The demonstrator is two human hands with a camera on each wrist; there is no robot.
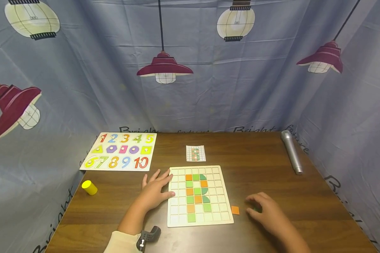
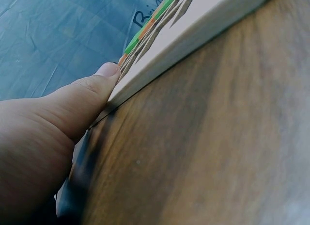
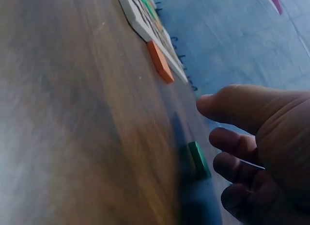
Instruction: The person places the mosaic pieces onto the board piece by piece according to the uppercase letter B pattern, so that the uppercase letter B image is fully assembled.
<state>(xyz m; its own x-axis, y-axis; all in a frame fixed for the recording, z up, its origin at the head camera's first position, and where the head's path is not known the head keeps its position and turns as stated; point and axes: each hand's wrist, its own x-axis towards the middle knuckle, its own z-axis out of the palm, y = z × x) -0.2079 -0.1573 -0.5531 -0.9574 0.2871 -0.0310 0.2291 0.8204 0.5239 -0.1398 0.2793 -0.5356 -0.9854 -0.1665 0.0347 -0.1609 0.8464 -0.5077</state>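
Note:
A wooden grid board (image 1: 215,196) carries orange, light green and dark green tiles in the shape of a letter. My left hand (image 1: 155,191) lies along its left edge, fingers spread, with the thumb (image 2: 104,74) touching the edge. To the right of the board, my right hand (image 1: 267,212) hovers low over the table with thumb and fingers apart and bent. A dark green piece (image 3: 198,159) lies on the table just below those fingers, mostly hidden by the hand in the head view. Between board and right hand, an orange square tile (image 1: 235,210) lies against the board's edge.
A small printed pattern card (image 1: 195,153) lies behind the board. At the back left is a number and shape puzzle board (image 1: 120,151), with a yellow cylinder (image 1: 89,187) in front of it. A silver microphone-like tube (image 1: 292,153) lies at the far right.

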